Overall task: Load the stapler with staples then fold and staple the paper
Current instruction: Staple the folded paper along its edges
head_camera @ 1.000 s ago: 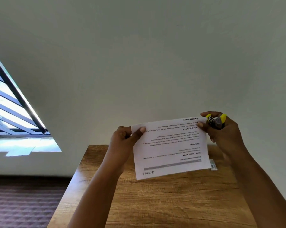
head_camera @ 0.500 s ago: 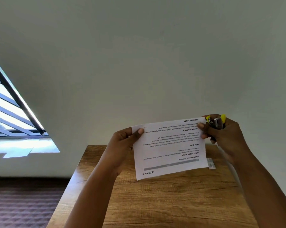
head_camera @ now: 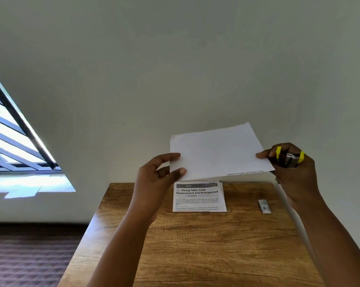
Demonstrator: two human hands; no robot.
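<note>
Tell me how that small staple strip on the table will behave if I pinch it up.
The staple strip looks thin and flat on the table, so probably light and awkward to pinch off the wood. It may slide before lifting. Such strips can snap, so a gentle hold seems wise.

head view | worn at head height | faces forward-down | close over table (head_camera: 195, 245)

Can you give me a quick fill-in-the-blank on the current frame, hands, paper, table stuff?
1. Both hands, left hand and right hand, hold the blank-side-up paper above the ____.
2. The right hand also grips a stapler with ____ trim.
3. The printed sheet on the table is headed "Dining Table ____ Replacement and Arrangement".
4. The strip of staples lies to the ____ of the printed sheet.

Answers: table; yellow; Cloth; right
</note>
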